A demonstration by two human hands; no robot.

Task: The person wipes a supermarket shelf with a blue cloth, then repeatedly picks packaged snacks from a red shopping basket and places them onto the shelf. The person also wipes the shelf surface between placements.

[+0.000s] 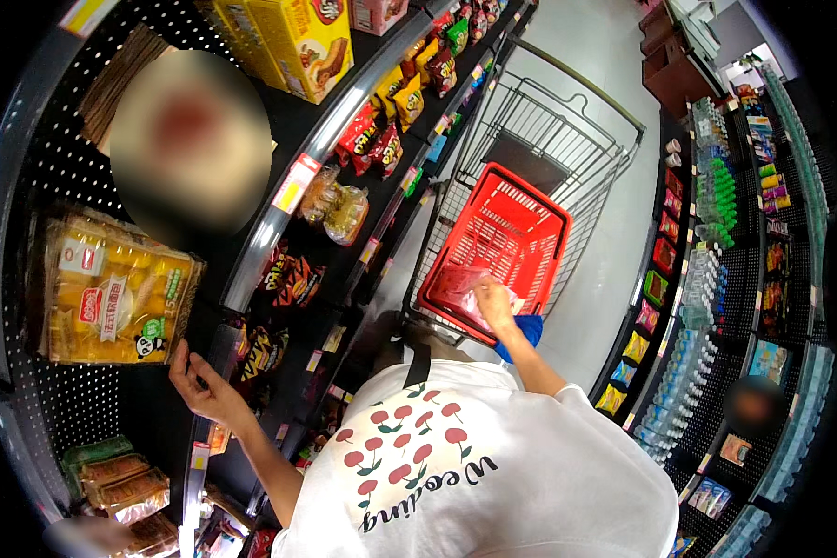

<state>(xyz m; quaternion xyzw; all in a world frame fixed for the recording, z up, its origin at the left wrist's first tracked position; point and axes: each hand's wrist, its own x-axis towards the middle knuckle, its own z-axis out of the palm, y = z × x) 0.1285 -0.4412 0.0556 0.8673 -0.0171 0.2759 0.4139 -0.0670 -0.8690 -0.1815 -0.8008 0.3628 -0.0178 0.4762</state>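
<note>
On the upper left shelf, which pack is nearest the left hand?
The bread pack with the panda, by the left hand; the yellow box and brown packs are farther.

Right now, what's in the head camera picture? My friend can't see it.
A person's right hand is at a pinkish package in a red basket inside a shopping cart. The left hand is beside a big yellow package on a black shelf.
</note>
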